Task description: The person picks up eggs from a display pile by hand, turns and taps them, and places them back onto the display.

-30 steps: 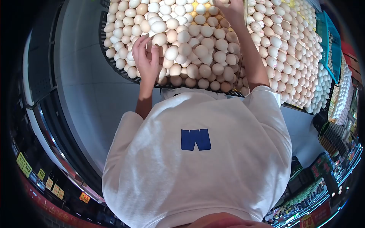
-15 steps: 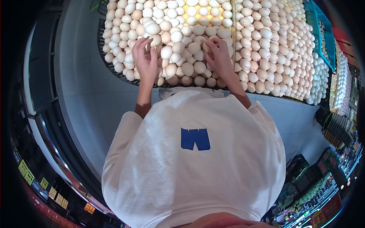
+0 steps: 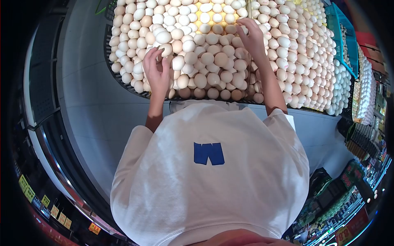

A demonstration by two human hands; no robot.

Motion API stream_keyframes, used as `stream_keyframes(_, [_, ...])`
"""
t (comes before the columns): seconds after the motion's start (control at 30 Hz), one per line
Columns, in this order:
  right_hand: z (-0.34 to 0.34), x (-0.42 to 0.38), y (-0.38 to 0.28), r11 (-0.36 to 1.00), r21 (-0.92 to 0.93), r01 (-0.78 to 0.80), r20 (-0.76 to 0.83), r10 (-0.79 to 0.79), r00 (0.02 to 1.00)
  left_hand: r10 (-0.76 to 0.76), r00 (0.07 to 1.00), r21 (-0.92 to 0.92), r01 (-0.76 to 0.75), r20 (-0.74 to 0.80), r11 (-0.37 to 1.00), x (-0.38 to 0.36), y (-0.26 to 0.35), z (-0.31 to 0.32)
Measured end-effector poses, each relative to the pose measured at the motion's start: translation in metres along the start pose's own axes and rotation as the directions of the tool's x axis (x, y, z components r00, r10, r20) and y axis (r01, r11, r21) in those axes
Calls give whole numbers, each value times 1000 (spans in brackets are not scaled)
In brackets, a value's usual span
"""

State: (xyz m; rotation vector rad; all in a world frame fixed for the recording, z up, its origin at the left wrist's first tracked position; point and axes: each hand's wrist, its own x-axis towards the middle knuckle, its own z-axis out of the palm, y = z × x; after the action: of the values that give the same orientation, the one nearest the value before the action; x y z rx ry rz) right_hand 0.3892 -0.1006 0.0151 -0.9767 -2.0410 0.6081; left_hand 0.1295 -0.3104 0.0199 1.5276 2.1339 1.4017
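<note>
Standing on a pale grey tiled floor (image 3: 94, 110), glossy and catching soft overhead light. Running in a curve at the left, a dark cabinet (image 3: 49, 135) with a metal rail, carrying yellow price tags (image 3: 45, 201) along its lower edge. Sitting at the upper right, a teal crate (image 3: 342, 33), just beside stacked white trays (image 3: 363, 90). Crowding the lower right corner, dark shelves (image 3: 361, 164) packed with small goods and red signs (image 3: 344, 233), well apart from the cabinet. Glowing warm yellow at the top centre, a light patch (image 3: 205, 8). Fading to black at the edges.
</note>
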Motion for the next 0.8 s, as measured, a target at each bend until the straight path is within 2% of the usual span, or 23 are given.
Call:
stream_keyframes(0.03, [6, 19, 20, 1000, -13, 1, -13, -1, 1000, -8, 1000, -8, 8, 0, 1000, 0, -2, 1])
stream_keyframes(0.1, [21, 55, 56, 969, -245, -30, 6, 33, 999, -17, 1000, -19, 17, -2, 1000, 2, -2, 2])
stream_keyframes(0.13, [17, 72, 43, 968, -248, -29, 6, 32, 999, -38, 999, -32, 38, 2, 999, 2, -1, 3])
stream_keyframes(0.17, [12, 98, 16, 956, -84, -279, 91, 286, 954, -59, 998, -45, 59, 5, 997, 3, 0, 3])
stream_keyframes(0.2, [11, 113, 3, 850, 55, -523, 213, 502, 838, -68, 998, -57, 68, 4, 996, 4, 1, 3])
stream_keyframes(0.23, [21, 122, 25, 850, 54, -524, 217, 502, 837, -72, 997, -56, 72, 4, 996, 5, 1, 3])
stream_keyframes(0.27, [39, 134, 62, 958, -209, -194, 127, 224, 966, -76, 997, -61, 76, 6, 995, 4, 0, 3])
stream_keyframes(0.3, [52, 143, 86, 873, -466, 145, 125, -97, 987, -83, 997, -65, 83, 8, 994, 4, 0, 4])
stream_keyframes(0.37, [64, 152, 88, 840, -522, 151, 104, -113, 988, -72, 997, -48, 73, 11, 996, 6, 0, 3])
stream_keyframes(0.43, [70, 159, 87, 740, -652, 163, 158, -77, 984, -64, 998, -33, 65, 18, 997, 6, 1, 2])
stream_keyframes(0.47, [70, 163, 88, 720, -675, 158, 259, 32, 965, -72, 997, -36, 72, 18, 997, 7, 1, 2])
stream_keyframes(0.5, [75, 165, 98, 724, -671, 162, 269, 34, 963, -79, 997, -39, 80, 19, 996, 7, 1, 1])
stream_keyframes(0.57, [86, 169, 120, 615, -730, 299, 245, -172, 954, -85, 996, -43, 86, 14, 995, 9, -1, 1])
stream_keyframes(0.6, [84, 167, 113, 619, -726, 301, 251, -168, 953, -82, 997, -52, 82, 9, 995, 9, -1, 1])
stream_keyframes(0.67, [66, 165, 77, 750, -624, 220, 219, -102, 970, -91, 996, -51, 92, 15, 994, 10, -2, 0])
stream_keyframes(0.7, [61, 160, 60, 751, -623, 218, 221, -98, 970, -94, 995, -53, 95, 18, 994, 10, -2, 0])
stream_keyframes(0.73, [55, 153, 42, 911, -411, 14, 155, 55, 986, -79, 997, -44, 80, 23, 996, 10, 0, -1])
stream_keyframes(0.77, [48, 144, 26, 967, -158, -199, 128, 220, 967, -79, 997, -45, 81, 25, 996, 10, 0, 0])
stream_keyframes(0.8, [41, 129, 13, 966, -160, -202, 128, 223, 966, -86, 996, -77, 88, 28, 993, 8, 1, 1])
